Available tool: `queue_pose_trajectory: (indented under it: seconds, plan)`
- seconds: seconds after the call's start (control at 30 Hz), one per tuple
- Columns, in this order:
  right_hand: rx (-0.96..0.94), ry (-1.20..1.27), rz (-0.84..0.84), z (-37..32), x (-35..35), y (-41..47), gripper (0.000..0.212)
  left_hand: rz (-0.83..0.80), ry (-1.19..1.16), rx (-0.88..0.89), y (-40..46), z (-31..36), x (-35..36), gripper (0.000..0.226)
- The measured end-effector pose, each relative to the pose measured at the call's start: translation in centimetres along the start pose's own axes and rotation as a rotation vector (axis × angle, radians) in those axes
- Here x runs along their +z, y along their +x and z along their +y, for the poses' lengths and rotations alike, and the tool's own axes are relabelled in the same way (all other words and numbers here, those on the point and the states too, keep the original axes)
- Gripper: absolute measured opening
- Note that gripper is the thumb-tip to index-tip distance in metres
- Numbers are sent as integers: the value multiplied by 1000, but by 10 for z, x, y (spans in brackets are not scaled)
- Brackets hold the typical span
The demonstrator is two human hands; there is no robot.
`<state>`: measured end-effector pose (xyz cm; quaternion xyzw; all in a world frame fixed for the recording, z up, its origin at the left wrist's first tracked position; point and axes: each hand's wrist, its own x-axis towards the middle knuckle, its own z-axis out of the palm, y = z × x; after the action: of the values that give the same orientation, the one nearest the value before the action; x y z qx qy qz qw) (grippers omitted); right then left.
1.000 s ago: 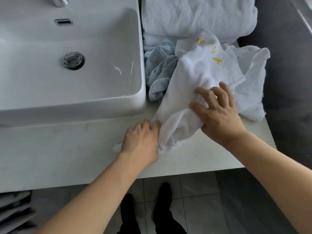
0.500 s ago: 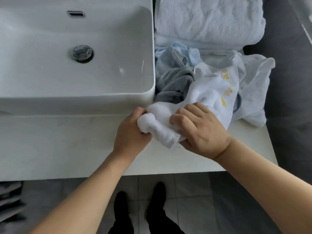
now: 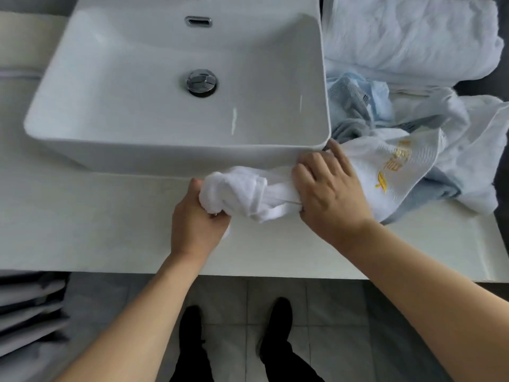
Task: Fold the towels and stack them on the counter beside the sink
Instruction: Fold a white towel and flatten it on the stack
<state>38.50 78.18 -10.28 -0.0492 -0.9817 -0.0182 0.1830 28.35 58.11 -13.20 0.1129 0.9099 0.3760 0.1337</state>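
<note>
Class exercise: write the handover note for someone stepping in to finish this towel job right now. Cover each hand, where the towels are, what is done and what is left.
Left hand: grips the bunched end of the white towel on the counter in front of the sink.
Right hand: holds the same towel further along.
Heap: grey towel and others lie crumpled right of the sink, the white towel's far end over them.
Done: folded towels stacked behind the heap.
Left: spread and fold the white towel, then the rest of the heap, and stack them.
</note>
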Motion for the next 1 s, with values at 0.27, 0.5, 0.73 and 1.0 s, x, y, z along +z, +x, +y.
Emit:
queue_pose_trajectory:
  seconds: [0.27, 0.5, 0.73, 1.0]
  plan:
    - [-55, 77, -11, -117, -4, 54, 26, -157, -148, -122, 27, -62, -86, 5]
    - [73, 199, -125, -214, 9, 107, 28, -146, -182, -172, 59, -121, -156, 14]
    - [452, 689, -347, -282, 38, 165, 27, -76, -162, -138, 98, -175, -222, 12]
    - [797, 1361, -323, -385, 96, 242, 49, 111, -84, -272, 162, -246, -309, 29]
